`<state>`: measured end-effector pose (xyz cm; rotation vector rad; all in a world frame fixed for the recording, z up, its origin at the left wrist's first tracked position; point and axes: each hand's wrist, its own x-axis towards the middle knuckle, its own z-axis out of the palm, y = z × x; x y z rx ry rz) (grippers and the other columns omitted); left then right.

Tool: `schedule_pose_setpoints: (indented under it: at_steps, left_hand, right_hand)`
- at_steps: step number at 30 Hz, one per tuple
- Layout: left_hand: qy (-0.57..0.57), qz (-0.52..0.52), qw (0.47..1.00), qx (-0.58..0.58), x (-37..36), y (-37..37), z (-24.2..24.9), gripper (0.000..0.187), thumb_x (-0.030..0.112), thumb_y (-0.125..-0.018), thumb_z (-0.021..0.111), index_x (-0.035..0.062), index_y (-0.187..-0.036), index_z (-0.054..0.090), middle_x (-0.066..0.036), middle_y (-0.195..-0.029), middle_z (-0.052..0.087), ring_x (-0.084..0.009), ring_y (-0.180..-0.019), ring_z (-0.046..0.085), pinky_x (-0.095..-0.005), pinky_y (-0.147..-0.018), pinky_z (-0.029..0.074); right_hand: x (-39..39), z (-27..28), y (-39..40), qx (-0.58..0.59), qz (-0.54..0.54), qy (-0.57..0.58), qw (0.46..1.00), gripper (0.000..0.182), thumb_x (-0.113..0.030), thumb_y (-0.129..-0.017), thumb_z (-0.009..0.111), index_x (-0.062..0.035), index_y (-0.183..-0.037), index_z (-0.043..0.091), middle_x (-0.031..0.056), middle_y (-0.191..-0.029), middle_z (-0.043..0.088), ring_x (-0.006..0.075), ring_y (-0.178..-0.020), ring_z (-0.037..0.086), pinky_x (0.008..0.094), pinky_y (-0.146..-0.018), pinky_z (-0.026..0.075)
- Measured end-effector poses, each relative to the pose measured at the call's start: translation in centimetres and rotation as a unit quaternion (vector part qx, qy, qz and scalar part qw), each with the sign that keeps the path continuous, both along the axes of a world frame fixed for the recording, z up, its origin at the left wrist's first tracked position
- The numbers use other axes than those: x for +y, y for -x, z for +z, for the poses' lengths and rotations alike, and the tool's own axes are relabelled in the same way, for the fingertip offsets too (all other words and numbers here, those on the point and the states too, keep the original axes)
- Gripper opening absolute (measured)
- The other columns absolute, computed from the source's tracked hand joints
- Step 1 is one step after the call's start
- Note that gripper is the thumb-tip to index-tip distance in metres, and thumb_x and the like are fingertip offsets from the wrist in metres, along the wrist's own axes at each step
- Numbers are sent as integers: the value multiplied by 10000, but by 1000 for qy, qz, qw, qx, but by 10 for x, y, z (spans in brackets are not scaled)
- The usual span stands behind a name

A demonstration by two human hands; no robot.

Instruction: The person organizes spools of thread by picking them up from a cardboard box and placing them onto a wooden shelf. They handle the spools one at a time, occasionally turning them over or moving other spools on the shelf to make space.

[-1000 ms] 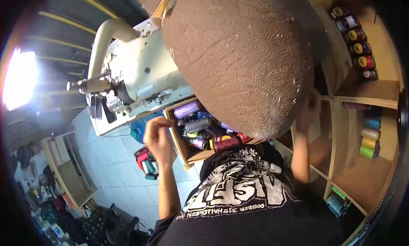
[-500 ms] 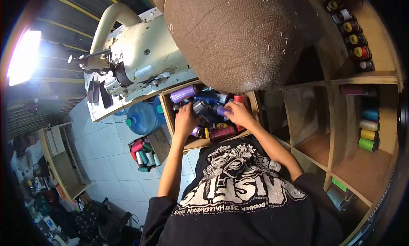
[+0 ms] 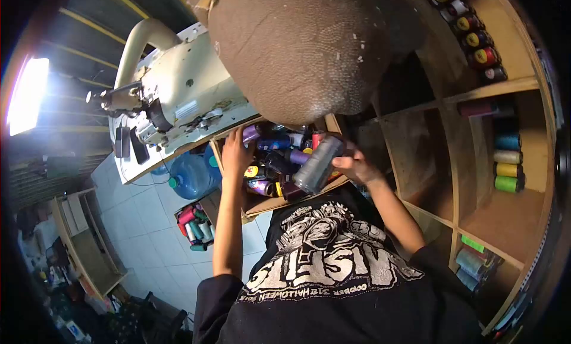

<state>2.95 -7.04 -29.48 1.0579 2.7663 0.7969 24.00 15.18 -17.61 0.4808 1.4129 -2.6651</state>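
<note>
A wooden drawer full of thread spools sits in front of me. My right hand grips a large grey thread spool, held tilted above the drawer's right part. At the drawer's left side is my left hand, its fingers loosely spread near a purple spool and holding nothing that I can see. Between the hands lie a blue spool, a red spool and several dark ones, partly covered by the grey spool.
A sewing machine stands on a table at the upper left. A brown textured rounded object overhangs the drawer. Wooden shelves with spools rise on the right. Blue water bottles and a box of spools are on the floor.
My right hand has lifted the grey spool out of the pile and moved right. My left hand has shifted to the drawer's left side. The view has tilted slightly.
</note>
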Motion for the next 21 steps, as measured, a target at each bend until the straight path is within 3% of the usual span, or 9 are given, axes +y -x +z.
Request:
schedule_pose_setpoints:
  at_steps: [4, 6, 8, 10, 12, 15, 17, 19, 21]
  left_hand:
    - [141, -38, 987, 60, 8, 14, -22, 555, 145, -711, 663, 68, -1221, 457, -190, -1184, 485, -372, -1055, 512, -436, -903, 435]
    - [118, -74, 983, 119, 2, 10, -35, 528, 53, -730, 592, 23, -1236, 443, -223, -1221, 450, -380, -1078, 502, -438, -919, 430]
    - [101, -68, 979, 160, -9, 12, -56, 496, -7, -748, 512, 3, -1241, 460, -233, -1263, 430, -391, -1112, 481, -441, -937, 424]
    - [130, -64, 972, 187, -8, 9, -53, 493, 16, -742, 520, 4, -1233, 475, -233, -1276, 428, -394, -1102, 469, -466, -908, 407]
    - [127, -62, 973, 183, -4, 4, -46, 547, 37, -712, 551, 3, -1247, 442, -230, -1272, 436, -378, -1095, 461, -484, -888, 376]
    - [4, -19, 997, 72, -2, -28, -8, 671, 94, -616, 651, 22, -1248, 439, -201, -1198, 481, -380, -1108, 436, -475, -929, 352]
    - [-34, -14, 985, -169, -6, -53, 29, 742, 106, -567, 685, 20, -1260, 432, -166, -1189, 517, -320, -1115, 476, -428, -948, 374]
    - [-141, -90, 834, -525, 1, -70, 62, 742, 113, -601, 691, 8, -1283, 417, -120, -1193, 539, -227, -1116, 509, -369, -970, 389]
    - [-220, -156, 679, -683, 34, -95, 131, 728, 120, -648, 684, -7, -1305, 398, -92, -1242, 522, -168, -1135, 506, -333, -993, 381]
  right_hand:
    - [17, 17, -13, 158, -10, 57, 986, 548, -167, -690, 669, -73, -1175, 431, 158, -1213, 465, 335, -1175, 498, 467, -1009, 384]
    - [22, 31, -22, 178, -18, 84, 980, 461, -45, -626, 679, -90, -1034, 469, 157, -1267, 414, 386, -1224, 453, 507, -1028, 356]
    - [29, 42, -25, 221, -7, 8, 975, 421, 16, -601, 665, -101, -968, 495, 146, -1266, 412, 390, -1232, 445, 504, -1035, 349]
    - [33, 60, -29, 212, -14, -58, 976, 382, 138, -534, 629, -103, -807, 515, 131, -1227, 440, 384, -1251, 430, 503, -1047, 334]
    - [39, 68, -36, 237, -6, -149, 960, 352, 142, -540, 620, -86, -779, 498, 128, -1179, 478, 351, -1257, 428, 496, -1063, 302]
    - [50, 91, -44, 261, -7, -249, 933, 330, 179, -565, 645, -69, -723, 496, 130, -1116, 543, 333, -1242, 450, 462, -1051, 314]
    - [61, 97, -55, 232, -29, -311, 921, 320, 148, -555, 668, -78, -721, 514, 137, -1129, 548, 315, -1186, 498, 419, -1008, 362]
    - [78, 101, -70, 198, -42, -352, 914, 331, 106, -552, 697, -86, -764, 529, 141, -1137, 544, 289, -1141, 520, 388, -967, 392]
    - [92, 111, -79, 162, -88, -353, 917, 364, 64, -550, 722, -92, -821, 536, 144, -1144, 540, 265, -1105, 534, 361, -933, 411]
